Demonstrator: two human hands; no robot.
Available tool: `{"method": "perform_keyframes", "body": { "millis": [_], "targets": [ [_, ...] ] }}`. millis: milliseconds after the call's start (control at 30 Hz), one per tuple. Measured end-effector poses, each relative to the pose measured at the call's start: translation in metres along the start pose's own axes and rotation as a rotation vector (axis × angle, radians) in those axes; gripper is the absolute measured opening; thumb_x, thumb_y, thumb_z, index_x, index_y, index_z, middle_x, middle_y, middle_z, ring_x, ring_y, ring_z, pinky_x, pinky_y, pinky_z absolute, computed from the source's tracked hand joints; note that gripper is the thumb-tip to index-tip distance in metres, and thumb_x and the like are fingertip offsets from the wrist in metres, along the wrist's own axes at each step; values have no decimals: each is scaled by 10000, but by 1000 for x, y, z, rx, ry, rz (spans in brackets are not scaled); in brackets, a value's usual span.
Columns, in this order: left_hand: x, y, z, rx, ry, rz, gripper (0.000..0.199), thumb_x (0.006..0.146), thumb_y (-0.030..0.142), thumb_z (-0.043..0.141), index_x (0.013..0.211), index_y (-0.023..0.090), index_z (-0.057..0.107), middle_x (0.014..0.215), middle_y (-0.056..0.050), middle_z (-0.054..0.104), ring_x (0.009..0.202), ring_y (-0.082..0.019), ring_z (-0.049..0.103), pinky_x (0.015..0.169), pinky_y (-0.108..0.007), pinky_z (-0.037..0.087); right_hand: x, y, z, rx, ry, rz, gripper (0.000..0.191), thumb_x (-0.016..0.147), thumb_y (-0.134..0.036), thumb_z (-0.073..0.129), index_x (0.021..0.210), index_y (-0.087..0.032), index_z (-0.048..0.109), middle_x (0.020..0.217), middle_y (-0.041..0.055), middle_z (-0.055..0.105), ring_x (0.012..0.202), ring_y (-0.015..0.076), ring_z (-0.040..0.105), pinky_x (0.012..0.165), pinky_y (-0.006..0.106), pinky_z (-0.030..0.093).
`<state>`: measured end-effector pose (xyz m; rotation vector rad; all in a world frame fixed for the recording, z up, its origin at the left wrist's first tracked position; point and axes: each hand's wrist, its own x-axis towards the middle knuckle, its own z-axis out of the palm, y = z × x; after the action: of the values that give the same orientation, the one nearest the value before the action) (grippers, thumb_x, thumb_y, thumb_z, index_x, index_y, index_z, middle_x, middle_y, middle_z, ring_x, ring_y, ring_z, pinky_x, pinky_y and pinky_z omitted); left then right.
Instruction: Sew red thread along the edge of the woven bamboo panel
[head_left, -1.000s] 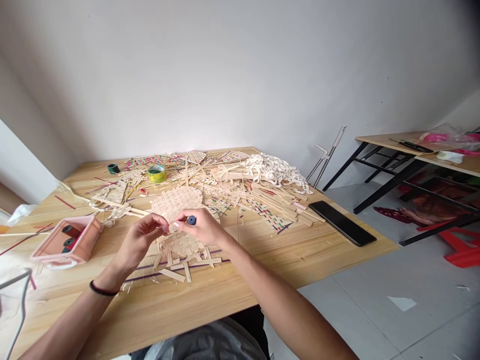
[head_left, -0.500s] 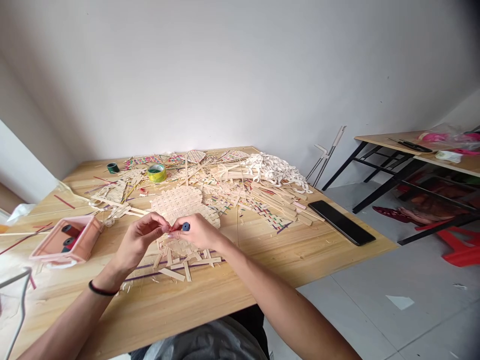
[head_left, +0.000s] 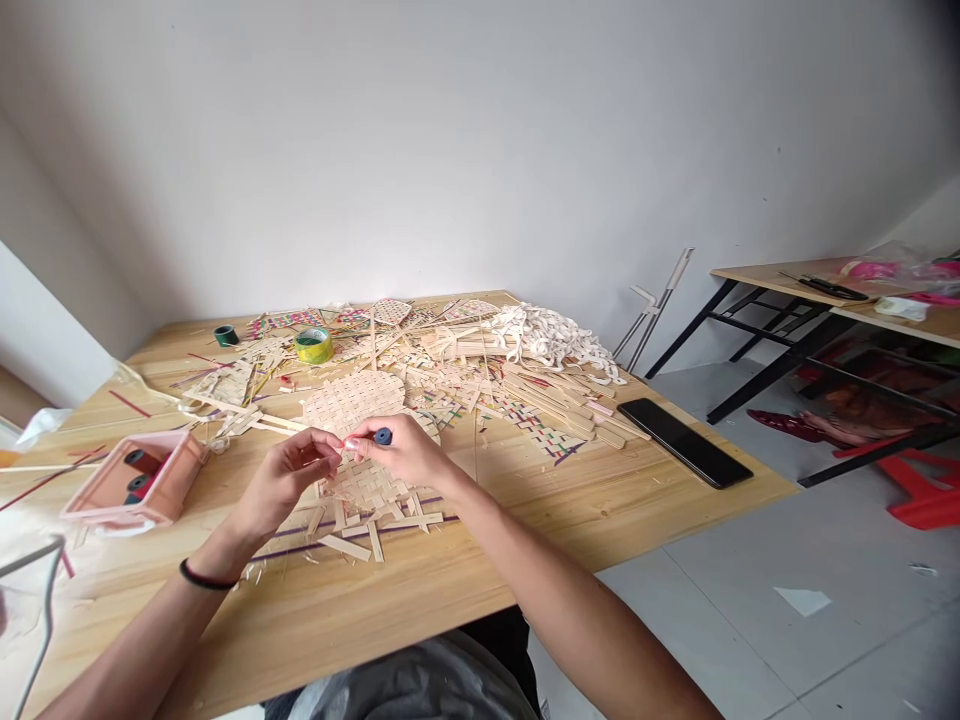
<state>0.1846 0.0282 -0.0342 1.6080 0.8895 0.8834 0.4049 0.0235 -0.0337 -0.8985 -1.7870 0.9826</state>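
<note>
Over the woven bamboo piece (head_left: 360,395), my two hands meet at the fingertips. My right hand (head_left: 401,450) is closed around a small dark blue thread spool (head_left: 383,436), its round end with a hole showing. The thumb and forefinger of that hand pinch close to the left fingertips. My left hand (head_left: 289,475) is closed in a pinch, and what lies between its fingertips is too small to make out. A thread between the hands cannot be seen clearly. Below them, pale woven strips with loose ends (head_left: 367,505) lie on the wooden table (head_left: 570,540).
On the left stands a pink box (head_left: 169,480) with several spools. Tape (head_left: 313,346) and a green roll (head_left: 225,336) lie farther back. White cord (head_left: 559,340), flat sticks (head_left: 555,400) and a phone (head_left: 684,442) are on the right. Another table (head_left: 787,280) stands beyond.
My right hand has shifted slightly up and to the right with the spool, turning it a little. My left hand has stayed nearly in place, its fingers slightly more spread.
</note>
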Motion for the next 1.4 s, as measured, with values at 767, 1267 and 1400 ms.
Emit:
{"method": "perform_keyframes", "body": {
  "millis": [767,1267,1400],
  "targets": [
    [-1,1,-1,123,-300,-109,340,882,500,702,844,164,745,743,-37,607,688,-165,458,654,-280,376,-2,-1,5,-72,43,-11,131,955,-240,656,906,-147,734,906,30,755,841,144,658,794,237,458],
    [-3,8,6,-229,-131,-268,321,824,411,677,689,200,477,666,24,376,585,-129,314,543,-266,355,-1,2,0,-28,7,-20,200,979,-268,676,1114,-177,791,1075,82,790,1003,178,724,928,288,509],
    [-2,5,5,-228,-107,-240,328,836,417,695,699,191,501,677,22,380,598,-128,318,552,-264,350,-1,4,3,9,-56,31,242,916,-325,773,1111,-182,791,1059,73,790,983,179,725,889,276,511]
  ]
}}
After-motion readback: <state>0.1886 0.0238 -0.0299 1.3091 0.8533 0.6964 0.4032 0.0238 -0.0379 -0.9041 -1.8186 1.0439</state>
